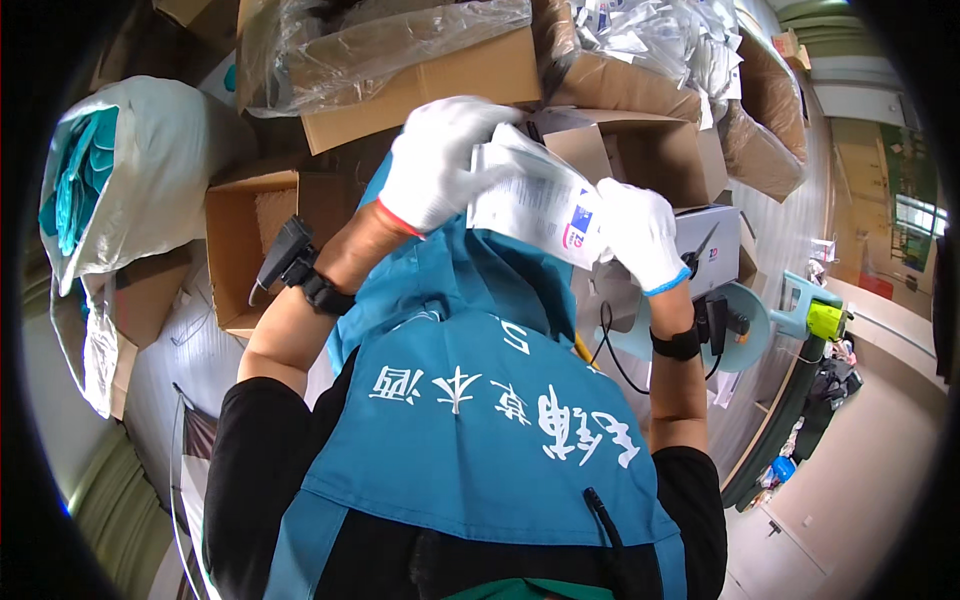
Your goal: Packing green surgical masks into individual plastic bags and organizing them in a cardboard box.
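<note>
White flat packets [535,205] printed with small text and a blue and red mark hang in front of my apron, apparently several overlapping. My right hand [640,235], in a white glove with a blue cuff, is closed on their right end. At their upper left corner is my left hand [435,165], gloved in white with a red cuff. Its thumb overlaps the packets, while its other fingers are smeared by motion, so its grip is unclear. Behind my right hand stands a white box [712,236] with scissors [697,250] beside it.
An open cardboard box [660,160] stands just beyond the packets. Farther back, plastic-lined cartons [425,75] include one filled with white packets [660,35]. At left are another open carton [228,250] and a white sack [165,150] of teal items. A blue stool [795,305] is at right.
</note>
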Tool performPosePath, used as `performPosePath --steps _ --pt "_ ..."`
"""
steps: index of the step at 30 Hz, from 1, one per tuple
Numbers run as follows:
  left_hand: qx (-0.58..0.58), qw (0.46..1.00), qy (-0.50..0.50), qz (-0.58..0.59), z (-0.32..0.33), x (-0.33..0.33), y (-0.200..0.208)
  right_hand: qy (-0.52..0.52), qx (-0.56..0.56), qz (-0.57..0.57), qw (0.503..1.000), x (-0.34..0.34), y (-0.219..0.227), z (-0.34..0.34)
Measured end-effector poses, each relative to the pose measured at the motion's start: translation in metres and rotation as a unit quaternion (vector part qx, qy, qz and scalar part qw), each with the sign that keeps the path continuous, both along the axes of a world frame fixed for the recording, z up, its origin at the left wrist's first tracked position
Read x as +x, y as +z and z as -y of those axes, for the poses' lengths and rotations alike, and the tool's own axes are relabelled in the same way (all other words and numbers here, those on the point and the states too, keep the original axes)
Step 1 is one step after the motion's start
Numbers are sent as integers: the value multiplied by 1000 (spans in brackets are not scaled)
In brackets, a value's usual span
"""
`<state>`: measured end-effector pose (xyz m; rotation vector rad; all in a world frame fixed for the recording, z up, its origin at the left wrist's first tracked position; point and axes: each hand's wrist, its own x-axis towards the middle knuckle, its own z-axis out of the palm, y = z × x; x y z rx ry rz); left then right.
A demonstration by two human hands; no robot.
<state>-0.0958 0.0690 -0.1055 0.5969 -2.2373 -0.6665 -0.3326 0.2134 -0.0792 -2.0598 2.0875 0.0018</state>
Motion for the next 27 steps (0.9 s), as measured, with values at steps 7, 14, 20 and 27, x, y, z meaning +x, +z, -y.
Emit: performPosePath --steps 7,14,20,27 --pt "49 922 -208 321 -46 -22 -44 56 -60 76 994 35 -25 -25" --pt "133 912 -141 363 -58 -21 -42 -221 -71 246 941 38 -50 -75" --pt "131 913 -146 358 -61 -27 -41 -174 -263 266 911 54 -59 -84" --pt "91 921 -142 351 -69 -27 -38 -262 -97 390 878 60 -38 -86"
